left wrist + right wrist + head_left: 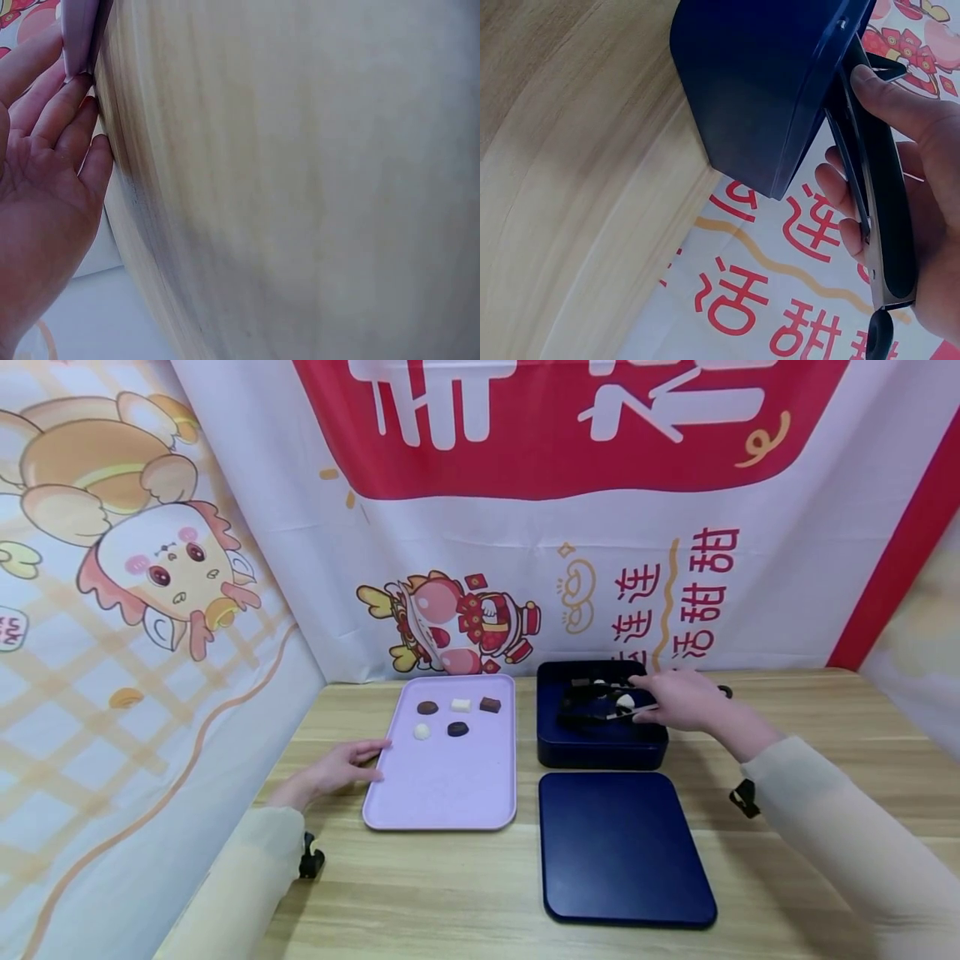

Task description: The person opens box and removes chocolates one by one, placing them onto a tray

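My right hand (681, 699) grips black and metal tongs (881, 187), thumb on one arm and fingers on the other. The tongs' dark ends reach into a deep navy box (602, 755), spread apart. Inside the box lie a white chocolate (625, 702) between the tong arms and another pale piece; whether the tongs touch either is unclear. My left hand (336, 770) touches the left rim of a lilac tray (442, 797) with nearly straight fingers. Several chocolates sit on its far half, among them a round brown one (427, 707) and a square brown one (490, 704).
A navy lid (626, 847) lies flat on the wooden table (420, 893), just in front of the box. Behind the table hangs a printed cloth (465, 543), and a second patterned cloth (150, 693) stands along the left side.
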A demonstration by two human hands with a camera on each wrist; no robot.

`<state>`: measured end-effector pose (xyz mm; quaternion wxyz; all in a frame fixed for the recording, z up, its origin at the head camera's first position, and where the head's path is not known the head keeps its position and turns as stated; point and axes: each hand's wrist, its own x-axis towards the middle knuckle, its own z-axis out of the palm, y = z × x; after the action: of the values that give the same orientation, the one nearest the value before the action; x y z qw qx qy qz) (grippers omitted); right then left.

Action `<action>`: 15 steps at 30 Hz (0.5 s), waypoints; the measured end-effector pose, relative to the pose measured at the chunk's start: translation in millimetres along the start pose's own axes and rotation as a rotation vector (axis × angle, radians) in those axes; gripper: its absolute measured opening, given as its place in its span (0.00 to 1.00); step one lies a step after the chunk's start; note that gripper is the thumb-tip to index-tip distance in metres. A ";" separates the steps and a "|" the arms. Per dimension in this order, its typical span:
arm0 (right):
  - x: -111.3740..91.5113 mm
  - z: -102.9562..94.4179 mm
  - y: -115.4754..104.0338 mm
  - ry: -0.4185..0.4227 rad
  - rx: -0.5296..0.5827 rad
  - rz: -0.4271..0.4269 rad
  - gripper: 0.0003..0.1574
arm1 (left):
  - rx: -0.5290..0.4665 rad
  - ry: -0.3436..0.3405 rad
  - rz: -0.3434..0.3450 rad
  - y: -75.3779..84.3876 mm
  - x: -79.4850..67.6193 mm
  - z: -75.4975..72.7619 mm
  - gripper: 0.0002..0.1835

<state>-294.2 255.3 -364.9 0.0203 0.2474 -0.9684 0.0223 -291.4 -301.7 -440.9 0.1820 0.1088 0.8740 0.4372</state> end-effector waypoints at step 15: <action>-3.5 5.8 2.2 0.010 0.002 -0.030 0.39 | 0.014 0.007 -0.011 -0.5 -0.3 0.9 0.36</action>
<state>-292.3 258.7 -370.9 0.0253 0.2616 -0.9645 0.0241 -290.8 -301.5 -441.8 0.1805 0.1036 0.8783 0.4303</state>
